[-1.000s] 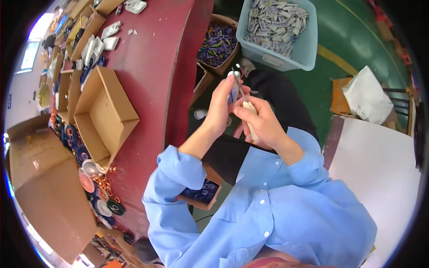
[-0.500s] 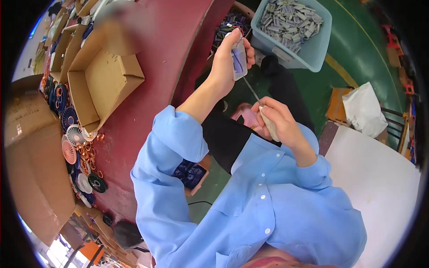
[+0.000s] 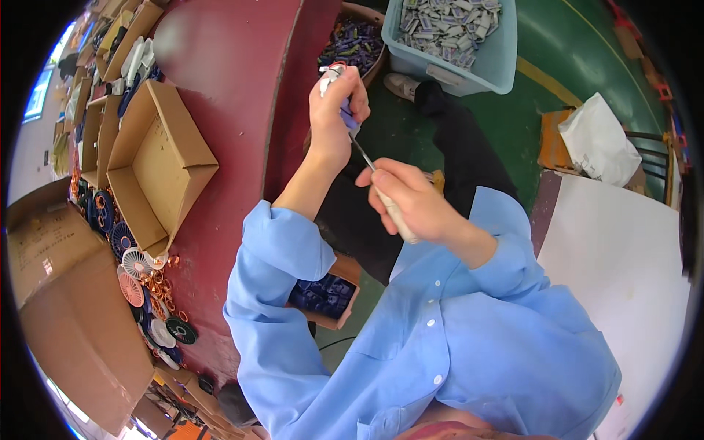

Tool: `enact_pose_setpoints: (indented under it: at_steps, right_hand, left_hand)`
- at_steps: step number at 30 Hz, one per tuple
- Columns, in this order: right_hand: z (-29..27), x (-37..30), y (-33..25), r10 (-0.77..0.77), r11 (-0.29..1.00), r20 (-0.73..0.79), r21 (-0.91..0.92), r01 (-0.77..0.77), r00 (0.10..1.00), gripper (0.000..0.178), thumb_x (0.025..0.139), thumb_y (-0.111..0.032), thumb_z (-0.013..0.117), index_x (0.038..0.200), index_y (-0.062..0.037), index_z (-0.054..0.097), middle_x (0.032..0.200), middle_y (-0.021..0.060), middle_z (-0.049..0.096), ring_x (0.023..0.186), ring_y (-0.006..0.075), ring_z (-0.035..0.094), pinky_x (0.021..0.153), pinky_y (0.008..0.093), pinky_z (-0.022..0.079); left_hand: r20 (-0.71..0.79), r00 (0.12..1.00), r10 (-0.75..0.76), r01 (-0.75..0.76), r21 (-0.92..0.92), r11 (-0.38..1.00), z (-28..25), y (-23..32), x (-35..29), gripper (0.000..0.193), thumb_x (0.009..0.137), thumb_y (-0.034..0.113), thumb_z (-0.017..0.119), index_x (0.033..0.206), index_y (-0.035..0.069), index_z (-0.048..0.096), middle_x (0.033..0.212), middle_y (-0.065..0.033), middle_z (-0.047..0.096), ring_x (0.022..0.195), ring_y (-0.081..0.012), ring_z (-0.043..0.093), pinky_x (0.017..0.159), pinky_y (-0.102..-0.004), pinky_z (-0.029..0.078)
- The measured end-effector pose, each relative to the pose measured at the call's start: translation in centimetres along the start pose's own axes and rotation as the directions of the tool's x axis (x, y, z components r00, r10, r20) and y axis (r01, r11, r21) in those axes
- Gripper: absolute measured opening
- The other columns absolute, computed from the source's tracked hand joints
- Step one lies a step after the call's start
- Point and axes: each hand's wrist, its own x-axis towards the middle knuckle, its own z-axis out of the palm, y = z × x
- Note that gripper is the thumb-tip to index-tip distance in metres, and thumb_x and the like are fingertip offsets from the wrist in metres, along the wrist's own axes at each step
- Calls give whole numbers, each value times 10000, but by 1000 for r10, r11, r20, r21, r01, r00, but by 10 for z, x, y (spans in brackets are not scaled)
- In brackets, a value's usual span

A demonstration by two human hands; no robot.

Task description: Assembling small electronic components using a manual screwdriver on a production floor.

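Small white-and-purple casing (image 3: 347,116), smooth, plastic-looking, mostly covered by the left hand (image 3: 334,117); fingers curled closed around it, red wire visible at its upper end. It is held up off the surface, in front of the body, just past the edge. Tool (image 3: 397,215) with cream rounded handle and thin straight metal shaft is gripped by the right hand (image 3: 416,199), fingers wrapped. Shaft is pointed at the casing's lower end; exact tip contact cannot be told.

Around: dull red, scuffed surface (image 3: 235,110) at left, occupied by an open cardboard box (image 3: 158,176), ribbed round grilles (image 3: 136,262) and shiny copper-coloured rings (image 3: 160,287). Beyond the hands, a pale blue plastic tub (image 3: 458,82) is heaped with flat grey-white pieces (image 3: 447,33); beside it, purple cylinders (image 3: 350,42) are piled in a carton. Small carton (image 3: 347,312) of dark blue packs is partly hidden by the left sleeve (image 3: 282,242).

Surface's long edge is run close past the left forearm. Green floor (image 3: 506,125) is left open right of the dark trouser leg (image 3: 469,143); farther right, bounded by a white flat panel (image 3: 609,257).
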Motion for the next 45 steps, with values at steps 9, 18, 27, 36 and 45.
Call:
enact_pose_setpoints:
  at_steps: [9,18,27,36,45]
  right_hand:
    - [20,12,16,-147,988,-118,32,152,982,296,994,-241,360,998,8,523,627,34,479,411,111,454,403,238,371]
    - [17,24,30,-199,978,-200,25,208,959,257,987,-264,405,912,-42,510,618,42,479,419,118,445,392,238,365]
    - [6,15,34,-247,968,-110,9,250,963,269,987,-240,369,855,-30,472,613,57,478,404,122,427,361,225,360]
    - [2,21,48,-316,949,-127,-44,313,940,269,989,-237,339,837,-42,443,635,59,501,427,105,440,379,212,361]
    - [-4,16,50,-377,926,-116,-79,370,919,291,994,-264,329,852,-48,461,633,50,485,418,107,432,372,214,358]
  left_hand:
    - [-92,995,-24,5,-203,979,2,0,0,352,934,380,479,737,91,445,583,-14,374,523,-129,352,510,-274,292]
    - [-241,959,150,-159,-18,987,12,-16,-3,407,939,392,512,632,130,465,519,5,442,458,-88,421,451,-241,317]
    - [-186,981,55,-104,-266,958,17,-25,-16,436,939,482,489,723,103,472,561,-4,448,477,-89,423,459,-229,322]
    - [-165,985,58,-81,-137,987,16,-23,-21,433,946,487,451,755,99,471,579,-22,468,516,-111,457,524,-240,371]
    - [-177,984,6,-44,-207,977,29,-30,-21,459,933,507,474,737,93,495,566,-37,501,501,-128,493,507,-245,379]
